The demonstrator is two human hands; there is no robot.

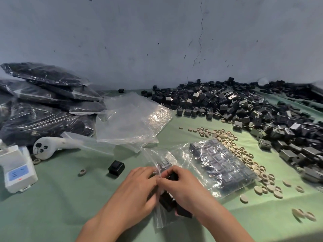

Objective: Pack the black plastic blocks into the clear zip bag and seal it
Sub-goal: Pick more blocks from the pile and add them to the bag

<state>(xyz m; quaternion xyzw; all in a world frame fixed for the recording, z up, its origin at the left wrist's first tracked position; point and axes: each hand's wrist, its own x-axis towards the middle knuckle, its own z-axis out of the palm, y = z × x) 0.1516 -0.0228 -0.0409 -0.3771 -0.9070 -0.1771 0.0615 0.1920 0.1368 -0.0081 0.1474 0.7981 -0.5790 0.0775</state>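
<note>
A clear zip bag (216,165) lies on the green table, filled with rows of black plastic blocks at its far right end. Its open near end is bunched between my two hands. My left hand (138,187) pinches the bag's edge with curled fingers. My right hand (181,186) grips black blocks (167,201) at the bag's mouth, partly under the plastic. One loose black block (116,167) stands on the table left of my hands. A big heap of black blocks (244,109) covers the back right.
Filled, sealed bags (43,105) are stacked at the back left. Empty clear bags (129,119) lie in the middle. Several beige rings (244,154) are scattered right of the zip bag. A white device (17,170) and a white handle-shaped tool (50,145) sit at the left.
</note>
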